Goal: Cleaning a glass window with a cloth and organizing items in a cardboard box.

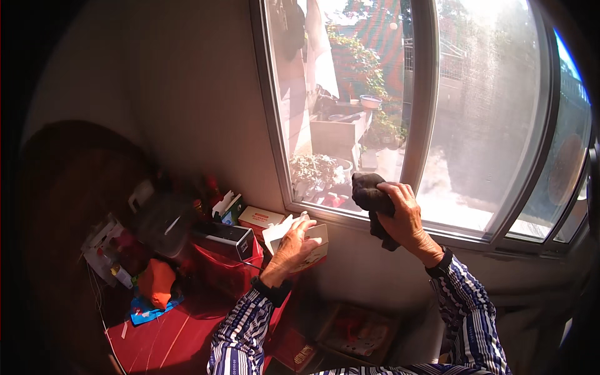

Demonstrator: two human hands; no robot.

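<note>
Window (487,125): it fills the upper right, with a grey frame; the right pane is hazy with sun, and its far right side bends away and is cut by the dark rim.
Red table (150,340): at lower left; its far corner sinks into shadow, where I cannot name several objects.
Low tray (392,328): below, in the dark; something reddish is in it, too dim to tell.
Black device (244,244): box-shaped, beside the left hand, above a red plastic bag (228,272).
White carton (319,235): its flaps stand open beneath the window; the left hand covers its mouth, so the inside is hidden.
Dark cloth (370,195): before the lower window frame, bunched; its long axis runs from upper left to lower right, the upper end toward the glass (whether it touches, I cannot say).
Right hand (405,219): fingers are closed around the cloth, thumb side hidden.
Left hand (290,245): fingers are loosely spread over the carton; I cannot tell if they grip it.
Basin (370,102): small, pale, outside; its contents are unclear.
</note>
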